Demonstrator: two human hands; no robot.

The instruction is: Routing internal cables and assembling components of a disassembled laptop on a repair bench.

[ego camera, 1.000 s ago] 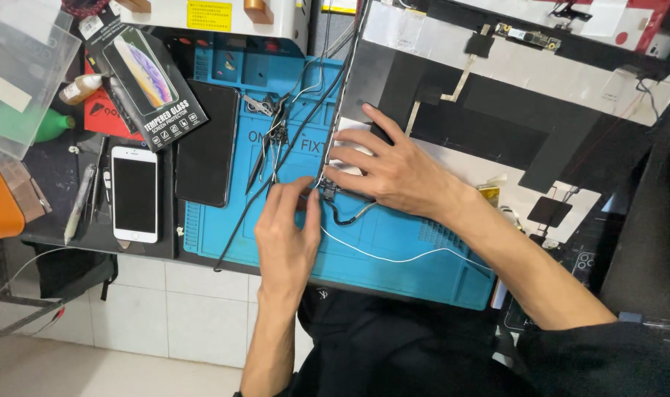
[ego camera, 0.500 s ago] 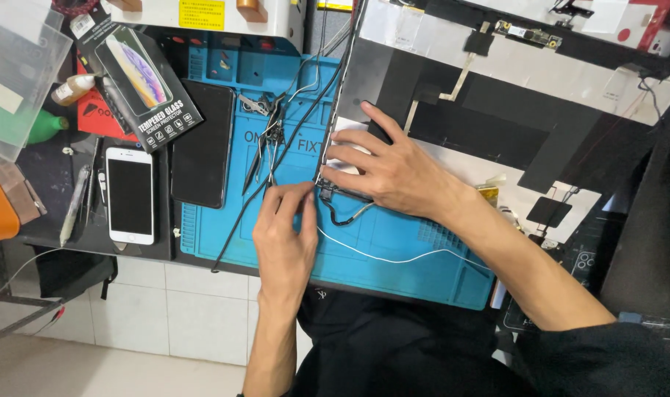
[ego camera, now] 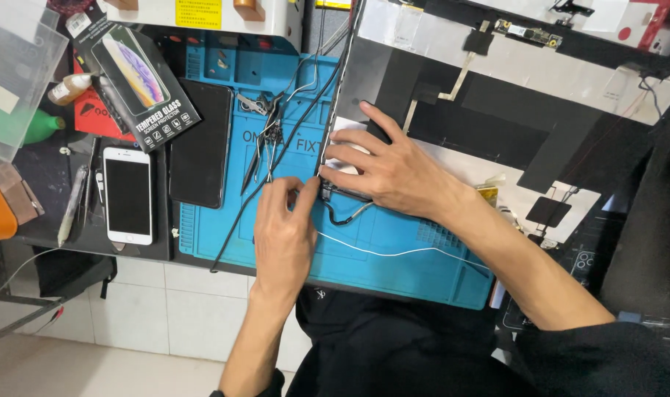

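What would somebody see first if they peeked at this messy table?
Probably the bright blue mat in the middle, where the left hand pinches at a black cable and the right hand presses on the edge of a big opened panel. At the left lie a white phone and a black phone.

Desk (ego camera: pixel 92 239): dark-topped, its near edge running above a white tiled floor (ego camera: pixel 129 309).

Lying directly on it were:
- a blue repair mat (ego camera: pixel 394 272), at centre, reaching to the near edge;
- a large display panel (ego camera: pixel 541 95), back side up, with black and white patches, overlapping the mat's right part;
- a white phone (ego camera: pixel 127 195), face up, left of the mat;
- a black phone (ego camera: pixel 200 144), face up, just beside the white one and partly on the mat's left edge;
- a black screen-protector box (ego camera: pixel 138 73), tilted, beyond the phones;
- a pen-like tool (ego camera: pixel 72 207), left of the white phone;
- a clear plastic container (ego camera: pixel 15 66), at far left.
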